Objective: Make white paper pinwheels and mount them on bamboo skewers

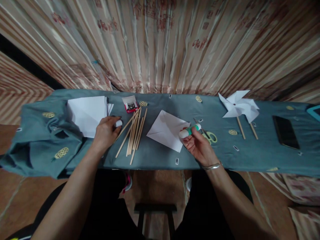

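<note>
My right hand (200,146) is closed around a green and white glue stick (190,130), held tilted over the right corner of a white paper square (166,130) with fold lines. Over to the left, my left hand (106,131) pinches a small white cap (118,123), beside the wooden sticks (135,133). Light green scissors (210,136) lie just beyond the right hand, partly hidden by it. Near the left hand is a stack of white paper (86,113).
A small red and white box (130,106) of metal pins stands behind the sticks. Two white paper pinwheels (235,103) on sticks lie at the right, then a black phone (285,131). A blue-green cloth (155,161) covers the narrow table, with a curtain (160,50) behind.
</note>
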### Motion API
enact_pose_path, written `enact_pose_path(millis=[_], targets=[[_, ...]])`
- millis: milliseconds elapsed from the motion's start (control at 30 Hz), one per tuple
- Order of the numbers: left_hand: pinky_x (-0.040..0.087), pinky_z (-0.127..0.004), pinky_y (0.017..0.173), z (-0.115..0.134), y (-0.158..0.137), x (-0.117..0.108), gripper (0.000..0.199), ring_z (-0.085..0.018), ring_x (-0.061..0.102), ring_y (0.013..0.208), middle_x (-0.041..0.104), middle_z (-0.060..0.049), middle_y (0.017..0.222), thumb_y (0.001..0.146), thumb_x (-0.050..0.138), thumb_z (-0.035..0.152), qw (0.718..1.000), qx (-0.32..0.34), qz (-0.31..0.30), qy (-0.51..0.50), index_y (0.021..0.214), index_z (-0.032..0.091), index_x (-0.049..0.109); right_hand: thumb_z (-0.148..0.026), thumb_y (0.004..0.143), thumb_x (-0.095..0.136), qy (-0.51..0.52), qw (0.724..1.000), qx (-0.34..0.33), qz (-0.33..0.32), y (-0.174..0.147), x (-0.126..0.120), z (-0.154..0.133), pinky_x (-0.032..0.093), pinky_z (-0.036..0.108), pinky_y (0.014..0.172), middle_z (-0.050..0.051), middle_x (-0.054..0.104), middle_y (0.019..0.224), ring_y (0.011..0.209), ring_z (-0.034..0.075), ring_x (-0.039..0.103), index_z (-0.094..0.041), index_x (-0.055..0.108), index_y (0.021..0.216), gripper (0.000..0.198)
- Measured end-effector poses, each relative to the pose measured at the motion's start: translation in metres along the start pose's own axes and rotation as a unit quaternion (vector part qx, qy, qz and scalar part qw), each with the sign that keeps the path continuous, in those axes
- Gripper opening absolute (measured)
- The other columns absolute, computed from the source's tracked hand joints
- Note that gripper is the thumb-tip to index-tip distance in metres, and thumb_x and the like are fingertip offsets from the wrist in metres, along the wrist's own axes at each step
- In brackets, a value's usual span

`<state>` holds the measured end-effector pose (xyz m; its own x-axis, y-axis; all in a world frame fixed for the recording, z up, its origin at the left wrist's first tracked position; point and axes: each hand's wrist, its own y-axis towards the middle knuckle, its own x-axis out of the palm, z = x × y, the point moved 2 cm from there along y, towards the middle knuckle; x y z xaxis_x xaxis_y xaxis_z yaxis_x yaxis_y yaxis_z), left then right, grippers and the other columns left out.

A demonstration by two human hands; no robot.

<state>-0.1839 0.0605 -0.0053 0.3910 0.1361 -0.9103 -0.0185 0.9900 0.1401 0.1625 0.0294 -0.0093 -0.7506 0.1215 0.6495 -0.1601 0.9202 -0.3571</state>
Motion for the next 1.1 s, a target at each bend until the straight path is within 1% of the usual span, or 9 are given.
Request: enact_pose_path(millis=[133, 233, 333, 467, 533, 633, 733, 900, 1100], targets=[[0.045, -0.04, 0.104, -0.007, -0.003, 0.004, 0.043, -0.028, 0.057, 0.112, 0.065, -0.005, 0.118, 0.087, 0.057, 0.036, 0.997, 0.062, 0.041, -0.033, 0.126, 0.019, 0.061, -0.036, 0.062, 0.09, 0.011, 1.0, 0.018, 0.012, 0.0, -0.002, 0.0, 0.056, 0.011, 0.062, -0.003, 0.075, 0.073, 0.059, 0.005, 0.066, -0.019, 0.071, 0.081, 0.032], [0.042, -0.041, 0.108, -0.013, -0.004, 0.003, 0.042, -0.027, 0.055, 0.113, 0.065, 0.002, 0.117, 0.088, 0.06, 0.045, 0.99, 0.095, 0.066, -0.083, 0.125, 0.027, 0.061, -0.036, 0.066, 0.088, 0.008, 1.0, 0.026, 0.012, 0.001, -0.004, -0.001, 0.057, 0.012, 0.062, -0.004, 0.075, 0.076, 0.061, 0.006, 0.067, -0.02, 0.071, 0.081, 0.028], [0.041, -0.046, 0.109, -0.007, -0.004, -0.001, 0.041, -0.03, 0.053, 0.116, 0.064, 0.003, 0.12, 0.088, 0.062, 0.046, 0.988, 0.103, 0.071, -0.09, 0.126, 0.03, 0.06, -0.037, 0.068, 0.086, 0.004, 1.0, 0.02, 0.009, 0.002, -0.005, -0.002, 0.058, 0.015, 0.061, -0.004, 0.075, 0.078, 0.062, 0.007, 0.067, -0.021, 0.07, 0.082, 0.026], [0.045, -0.048, 0.105, 0.035, -0.014, 0.0, 0.037, -0.03, 0.054, 0.119, 0.062, -0.007, 0.127, 0.094, 0.053, 0.032, 0.982, 0.154, 0.096, -0.046, 0.129, 0.02, 0.059, -0.036, 0.065, 0.088, 0.012, 1.0, 0.007, 0.02, 0.003, -0.004, -0.002, 0.058, 0.016, 0.06, -0.005, 0.075, 0.077, 0.061, 0.008, 0.066, -0.023, 0.07, 0.08, 0.027], [0.05, -0.044, 0.099, 0.067, -0.024, 0.009, 0.031, -0.028, 0.058, 0.113, 0.065, -0.012, 0.12, 0.096, 0.046, 0.024, 0.967, 0.221, 0.105, -0.066, 0.121, 0.014, 0.063, -0.035, 0.066, 0.088, 0.011, 1.0, -0.002, 0.028, 0.003, -0.003, -0.001, 0.057, 0.015, 0.06, -0.005, 0.075, 0.077, 0.061, 0.007, 0.066, -0.023, 0.07, 0.08, 0.026], [0.049, -0.045, 0.102, 0.11, -0.04, 0.034, 0.031, -0.026, 0.056, 0.12, 0.063, -0.012, 0.127, 0.098, 0.043, 0.018, 0.95, 0.298, 0.004, -0.098, 0.122, 0.015, 0.062, -0.033, 0.066, 0.088, 0.004, 0.999, -0.015, 0.05, 0.004, -0.003, 0.001, 0.057, 0.015, 0.059, -0.004, 0.075, 0.076, 0.061, 0.007, 0.066, -0.023, 0.071, 0.08, 0.024], [0.04, -0.054, 0.111, 0.136, -0.049, 0.056, 0.037, -0.033, 0.04, 0.139, 0.048, -0.02, 0.145, 0.096, 0.05, 0.022, 0.94, 0.318, -0.064, -0.103, 0.131, 0.013, 0.056, -0.031, 0.064, 0.089, -0.022, 0.997, -0.047, 0.061, 0.003, 0.002, -0.005, 0.059, 0.018, 0.065, -0.005, 0.075, 0.075, 0.064, 0.008, 0.067, -0.024, 0.072, 0.078, 0.023], [0.025, -0.064, 0.115, 0.148, -0.049, 0.076, 0.049, -0.035, 0.018, 0.15, 0.033, -0.019, 0.157, 0.093, 0.056, 0.04, 0.942, 0.308, -0.11, -0.077, 0.139, 0.023, 0.049, -0.032, 0.067, 0.088, -0.104, 0.991, -0.058, 0.062, 0.011, 0.02, -0.027, 0.057, 0.017, 0.069, -0.004, 0.072, 0.07, 0.067, 0.008, 0.067, -0.021, 0.072, 0.078, 0.022], [0.023, -0.063, 0.115, 0.151, -0.048, 0.084, 0.057, -0.04, 0.018, 0.149, 0.03, -0.019, 0.158, 0.087, 0.065, 0.045, 0.948, 0.287, -0.119, -0.073, 0.137, 0.024, 0.051, -0.041, 0.061, 0.089, -0.219, 0.968, -0.089, 0.08, 0.034, 0.019, -0.015, 0.052, 0.021, 0.062, -0.004, 0.068, 0.067, 0.062, 0.008, 0.063, -0.02, 0.071, 0.072, 0.029]])
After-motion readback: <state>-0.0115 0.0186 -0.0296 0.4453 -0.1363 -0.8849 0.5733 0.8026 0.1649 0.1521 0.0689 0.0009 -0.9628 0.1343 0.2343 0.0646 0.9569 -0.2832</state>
